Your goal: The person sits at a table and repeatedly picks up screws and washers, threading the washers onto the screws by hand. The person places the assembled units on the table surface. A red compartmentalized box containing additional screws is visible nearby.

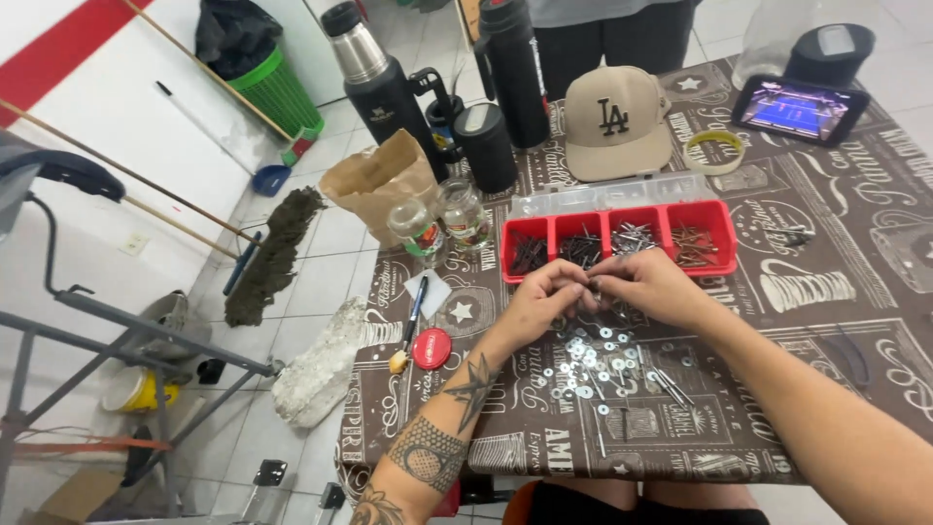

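Small silver metal washers and screws [593, 365] lie scattered on the desk [826, 321] nearest the viewer. Just above them, the left hand [539, 301] and right hand [651, 284] meet, fingertips pinched together around a tiny metal piece. Beyond sits a red plastic compartment tray [622, 241] holding fasteners.

Small workshop or shop backroom: tiled floor, patterned-cloth table [777, 321] with a red parts tray [618, 238] of screws; mops [272, 255] and a green bin [277, 92] left of it.
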